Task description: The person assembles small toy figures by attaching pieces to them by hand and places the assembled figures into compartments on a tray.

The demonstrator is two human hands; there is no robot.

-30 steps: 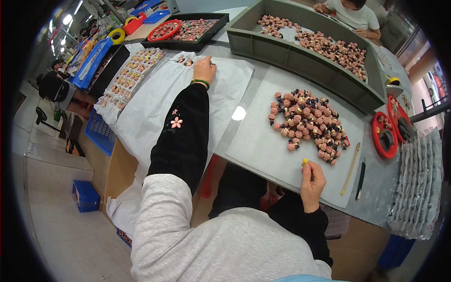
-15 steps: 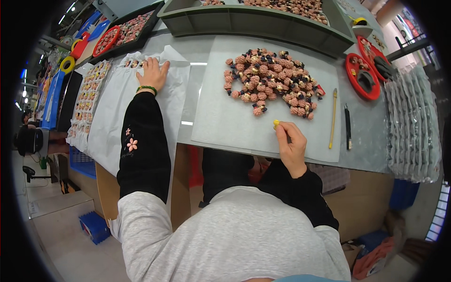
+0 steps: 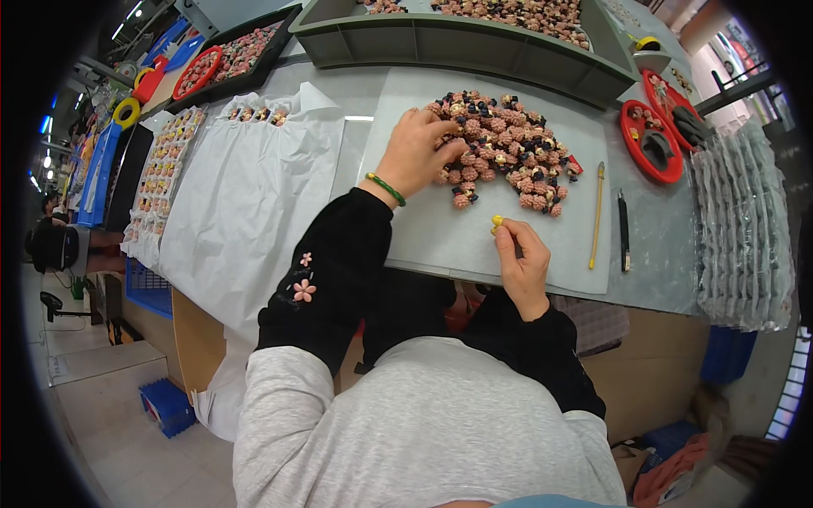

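At the left edge of the pile of small pink knobbly figurines [image 3: 508, 144] with dark blue and cream parts, my left hand [image 3: 422, 151] reaches in. Its thumb and forefinger stand apart against the nearest pieces, and the other fingertips are partly hidden. My right hand [image 3: 523, 258], near the front of the white sheet [image 3: 406, 229], pinches a small yellow piece [image 3: 496, 222] between thumb and fingertip. To the left, white paper [image 3: 254, 186] covers most of a tray, with a row of small figurines [image 3: 258, 115] showing at its far end.
Behind the pile stands a grey-green crate [image 3: 457, 51] of similar pieces. A yellow stick [image 3: 598, 216] and a black pen-like tool [image 3: 624, 229] lie at right, near red round dishes [image 3: 652, 157] and stacked clear trays [image 3: 741, 229]. An uncovered figurine tray [image 3: 169, 169] is at far left.
My left hand has left the white paper and moved right to the pile's left edge, uncovering the row of figurines. My right hand has stayed nearly still with the yellow piece.
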